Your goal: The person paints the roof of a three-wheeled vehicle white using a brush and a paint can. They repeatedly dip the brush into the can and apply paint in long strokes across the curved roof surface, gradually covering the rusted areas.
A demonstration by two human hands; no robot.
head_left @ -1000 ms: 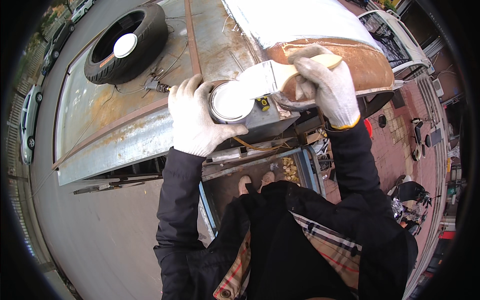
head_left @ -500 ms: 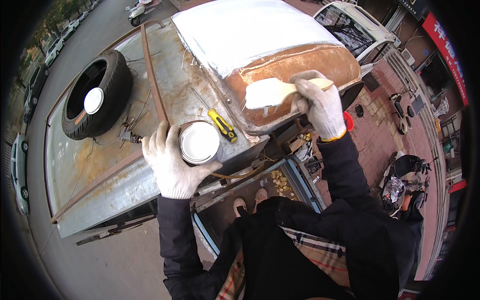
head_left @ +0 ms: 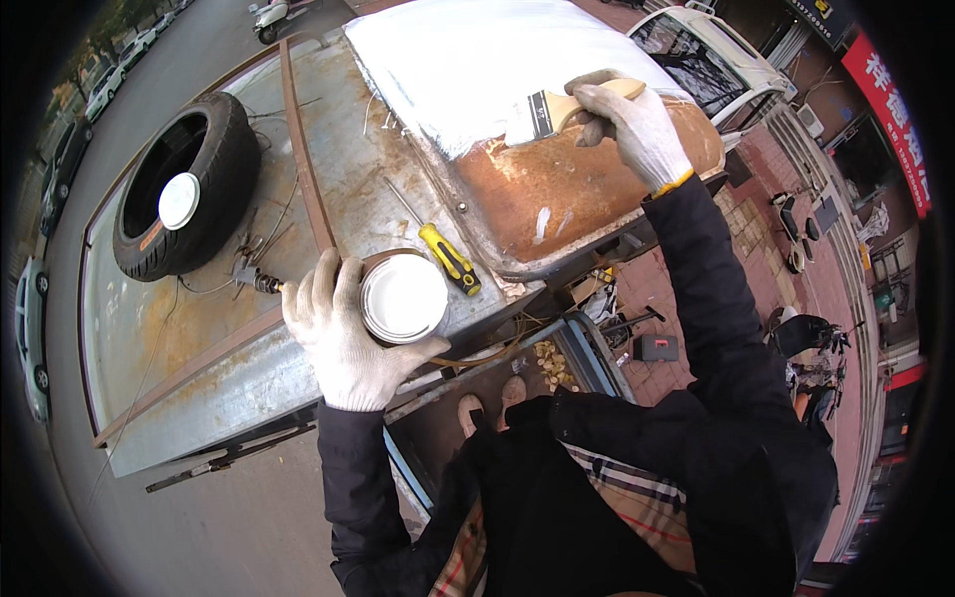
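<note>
In a white work glove, my left hand [head_left: 343, 348] wraps round the side of an open can of white paint [head_left: 405, 298] on the metal sheet's near edge. My gloved right hand [head_left: 642, 129] grips the wooden handle of a flat paintbrush [head_left: 539, 116]. Its whitened bristles lie at the border between the wet white paint [head_left: 487, 50] and the bare rusty part of a curved metal panel [head_left: 577, 189]. Two short white dabs mark the rust below the brush. Right of the can lies a screwdriver [head_left: 448, 259] with a yellow and black handle.
A black tyre [head_left: 234, 149] with a round white lid [head_left: 179, 201] on it lies on the rusty metal sheet [head_left: 179, 328]. A brown metal bar [head_left: 301, 149] crosses the sheet. My feet stand on a blue-edged platform [head_left: 428, 418]. A parked white vehicle [head_left: 696, 60] stands beyond the panel.
My right hand has carried the brush up and away from me, from the lower rust to the white paint's edge. Fresh white dabs show where it was. My left hand stays on the can.
</note>
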